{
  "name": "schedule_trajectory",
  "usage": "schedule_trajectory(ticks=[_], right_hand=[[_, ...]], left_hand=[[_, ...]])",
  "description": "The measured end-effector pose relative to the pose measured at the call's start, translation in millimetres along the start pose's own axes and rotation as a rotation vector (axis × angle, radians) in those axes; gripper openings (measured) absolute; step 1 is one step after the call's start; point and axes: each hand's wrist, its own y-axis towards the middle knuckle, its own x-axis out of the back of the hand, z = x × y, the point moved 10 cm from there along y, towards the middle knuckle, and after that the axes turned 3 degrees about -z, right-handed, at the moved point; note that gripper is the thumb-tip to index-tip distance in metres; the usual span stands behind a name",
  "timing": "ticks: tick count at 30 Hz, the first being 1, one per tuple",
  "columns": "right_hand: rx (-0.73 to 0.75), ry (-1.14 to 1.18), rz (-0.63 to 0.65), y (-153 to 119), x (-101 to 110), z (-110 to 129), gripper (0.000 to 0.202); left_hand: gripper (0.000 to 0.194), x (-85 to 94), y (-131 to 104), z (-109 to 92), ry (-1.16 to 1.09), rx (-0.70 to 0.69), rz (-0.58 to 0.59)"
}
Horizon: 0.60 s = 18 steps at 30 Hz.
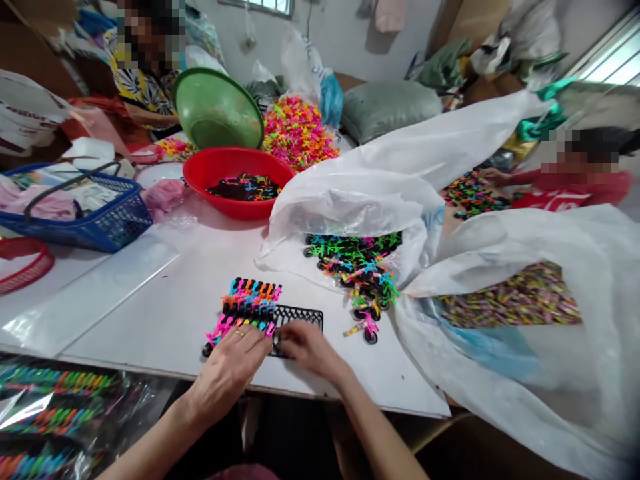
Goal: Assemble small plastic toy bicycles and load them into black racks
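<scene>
A black grid tray [305,316] lies on the white table [185,287] near its front edge. Rows of small bright pieces with black wheels [253,291] cover its left part, and bare grid shows at the right. My left hand [237,357] rests over the lowest row, fingers close together, the fingertips near the row's right end; what lies under them is hidden. Beside it, my right hand [307,347] has its fingers pinched around a small dark piece [276,340] at the tray's lower edge. Loose wheeled pieces [370,287] spill from a white sack right of the tray.
A red basin [240,160], a green basin [219,110] and a blue basket [100,207] stand at the back left. White sacks [505,360] spread across the right. Plastic film [115,287] lies left. Other people [585,177] sit at the back left and right.
</scene>
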Motion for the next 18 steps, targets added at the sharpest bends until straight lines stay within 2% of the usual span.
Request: schedule_trajectory(ticks=[1, 3, 4, 5, 7, 9, 12, 15, 18], right_hand=[[-0.02, -0.07, -0.026, 8, 24, -13, 0.015], [-0.18, -0.316, -0.214, 28, 88, -47, 0.019], [-0.25, -0.435, -0.257, 40, 112, -61, 0.022], [-0.309, -0.545, -0.262, 53, 129, -73, 0.023], [-0.389, -0.668, -0.231, 78, 147, -91, 0.023], [-0.425, -0.698, -0.207, 96, 150, -99, 0.021], [-0.391, -0.717, -0.208, 102, 136, -89, 0.022], [-0.245, -0.733, -0.169, 83, 105, -64, 0.027], [0.044, -0.693, -0.021, 49, 57, -36, 0.03]], left_hand=[[0.019, -1.1, -2, 0, -0.011, -0.008, 0.007], [0.019, -0.7, -4, 0, -0.023, -0.033, -0.001], [0.019, 1.5, -5, -1, -0.017, -0.043, -0.023], [0.019, 4.3, -6, -1, -0.001, -0.046, -0.051], [0.02, 8.6, -8, 0, 0.04, -0.04, -0.088], [0.022, 9.5, -9, 1, 0.062, -0.015, -0.084], [0.023, 7.9, -9, 3, 0.014, 0.027, -0.047], [0.021, 9.0, -6, 4, -0.048, 0.045, -0.044], [0.02, 11.0, -2, 4, -0.063, 0.051, -0.044]])
